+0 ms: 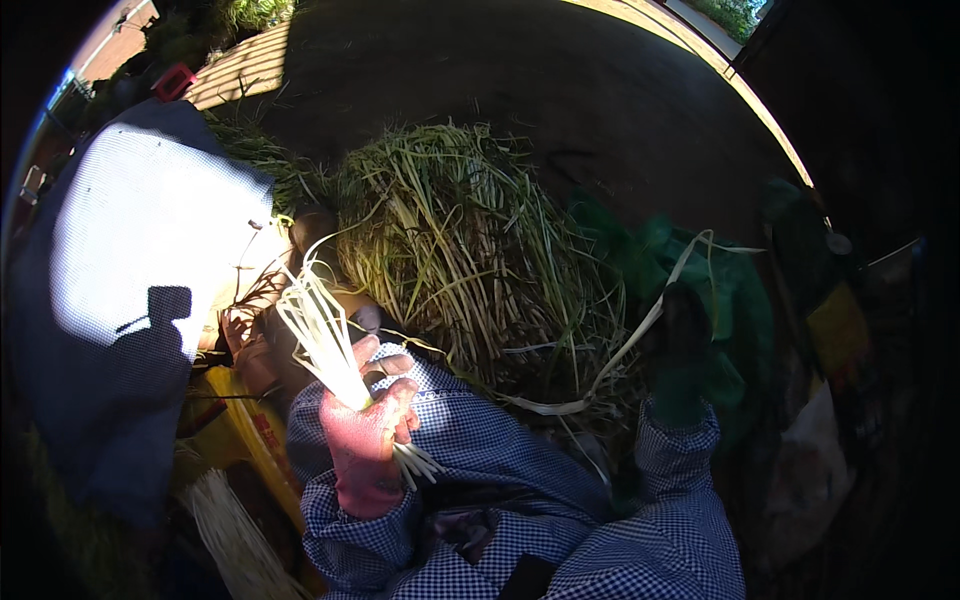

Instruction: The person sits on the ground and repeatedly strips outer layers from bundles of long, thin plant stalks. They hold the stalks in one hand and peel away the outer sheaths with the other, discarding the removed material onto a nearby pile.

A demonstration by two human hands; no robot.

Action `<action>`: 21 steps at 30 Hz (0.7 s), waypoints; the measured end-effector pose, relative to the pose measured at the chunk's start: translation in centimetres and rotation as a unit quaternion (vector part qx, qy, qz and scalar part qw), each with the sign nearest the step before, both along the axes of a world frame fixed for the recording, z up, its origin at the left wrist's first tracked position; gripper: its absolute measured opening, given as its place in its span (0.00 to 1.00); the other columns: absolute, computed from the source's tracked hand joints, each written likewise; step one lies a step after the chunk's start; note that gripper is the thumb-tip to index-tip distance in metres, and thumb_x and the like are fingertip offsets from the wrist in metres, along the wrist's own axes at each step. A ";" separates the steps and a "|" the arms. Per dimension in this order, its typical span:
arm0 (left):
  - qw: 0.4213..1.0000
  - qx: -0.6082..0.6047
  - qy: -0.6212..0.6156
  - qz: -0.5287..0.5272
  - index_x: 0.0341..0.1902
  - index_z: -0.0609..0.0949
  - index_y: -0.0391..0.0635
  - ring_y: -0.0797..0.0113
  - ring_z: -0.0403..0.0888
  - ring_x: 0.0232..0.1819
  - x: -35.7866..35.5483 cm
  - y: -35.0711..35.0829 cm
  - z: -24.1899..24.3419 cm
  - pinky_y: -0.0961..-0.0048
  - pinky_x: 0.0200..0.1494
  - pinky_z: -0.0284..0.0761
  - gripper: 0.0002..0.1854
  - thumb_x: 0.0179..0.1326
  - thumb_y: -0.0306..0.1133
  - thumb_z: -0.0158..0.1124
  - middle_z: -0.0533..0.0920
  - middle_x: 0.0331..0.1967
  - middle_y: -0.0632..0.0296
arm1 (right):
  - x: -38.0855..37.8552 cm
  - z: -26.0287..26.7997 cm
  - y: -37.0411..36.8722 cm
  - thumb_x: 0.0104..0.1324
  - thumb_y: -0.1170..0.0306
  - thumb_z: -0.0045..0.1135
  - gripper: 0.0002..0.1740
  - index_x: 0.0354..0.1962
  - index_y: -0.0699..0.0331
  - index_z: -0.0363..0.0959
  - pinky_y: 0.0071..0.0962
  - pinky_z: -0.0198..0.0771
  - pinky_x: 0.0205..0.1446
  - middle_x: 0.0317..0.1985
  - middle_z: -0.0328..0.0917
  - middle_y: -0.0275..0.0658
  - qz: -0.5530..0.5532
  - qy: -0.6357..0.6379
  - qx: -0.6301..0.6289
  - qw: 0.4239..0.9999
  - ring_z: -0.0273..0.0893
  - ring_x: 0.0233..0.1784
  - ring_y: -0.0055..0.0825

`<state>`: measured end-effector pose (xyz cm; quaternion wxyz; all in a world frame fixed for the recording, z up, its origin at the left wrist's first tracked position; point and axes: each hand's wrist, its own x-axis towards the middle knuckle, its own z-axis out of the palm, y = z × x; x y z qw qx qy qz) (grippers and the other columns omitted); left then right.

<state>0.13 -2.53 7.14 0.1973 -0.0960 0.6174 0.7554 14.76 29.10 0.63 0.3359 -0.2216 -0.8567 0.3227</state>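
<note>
My left hand (371, 435), in a pinkish-red glove, is closed around a small bundle of pale plant stalks (322, 330). The stalks fan out above the fist, and their cut-looking ends stick out below it. My right hand (679, 322), in a dark green glove, is in shadow at the right. A long pale leaf strand (645, 330) runs past its fingers; whether they grip it cannot be told. Between and beyond the hands stands a large heap of green and yellowish long-leaved stalks (465, 247).
A bluish sheet (82, 390), partly in bright sun, covers the left side. Below it lie a yellow bag (247, 420) and a bundle of pale stalks (232, 532). Green plastic (742, 300) lies at the right, near a whitish bag (810, 465). A red object (174, 82) is at upper left.
</note>
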 end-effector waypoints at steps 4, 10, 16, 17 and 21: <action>0.995 0.081 0.000 -0.057 0.62 0.66 0.34 0.77 0.74 0.17 1.9 2.6 -0.1 0.83 0.16 0.68 0.33 0.50 0.11 0.65 0.82 0.42 0.51 | -4.4 2.9 -7.9 0.71 0.58 0.53 0.25 0.57 0.68 0.68 0.17 0.72 0.42 0.43 0.75 0.32 0.185 0.119 -0.551 0.805 0.74 0.41 0.20; 0.997 0.062 -0.010 -0.049 0.65 0.63 0.34 0.77 0.74 0.18 2.8 4.2 -1.2 0.84 0.15 0.68 0.37 0.50 0.12 0.68 0.80 0.36 0.55 | -8.2 4.5 -14.5 0.74 0.57 0.45 0.15 0.39 0.60 0.71 0.14 0.57 0.23 0.20 0.64 0.24 0.199 0.011 -0.710 0.675 0.61 0.21 0.11; 0.999 0.050 0.009 -0.010 0.66 0.64 0.33 0.76 0.75 0.18 3.0 3.8 -1.7 0.83 0.16 0.68 0.34 0.54 0.14 0.63 0.80 0.29 0.58 | -8.4 2.3 -15.9 0.71 0.46 0.48 0.25 0.47 0.60 0.67 0.14 0.51 0.25 0.20 0.57 0.21 0.257 0.029 -0.676 0.690 0.52 0.21 0.11; 0.998 0.069 0.006 -0.009 0.66 0.64 0.33 0.76 0.75 0.18 2.9 3.8 -1.7 0.83 0.16 0.68 0.34 0.54 0.14 0.63 0.80 0.30 0.58 | -8.3 2.0 -15.6 0.70 0.44 0.48 0.27 0.48 0.61 0.66 0.14 0.51 0.26 0.20 0.57 0.21 0.274 0.018 -0.655 0.704 0.52 0.21 0.11; 0.995 0.099 0.001 -0.010 0.66 0.64 0.34 0.76 0.74 0.19 2.6 3.8 -1.9 0.84 0.17 0.68 0.34 0.55 0.12 0.62 0.80 0.34 0.57 | -8.2 1.5 -15.2 0.66 0.39 0.51 0.33 0.48 0.62 0.65 0.12 0.51 0.26 0.21 0.56 0.21 0.312 0.052 -0.606 0.730 0.52 0.22 0.10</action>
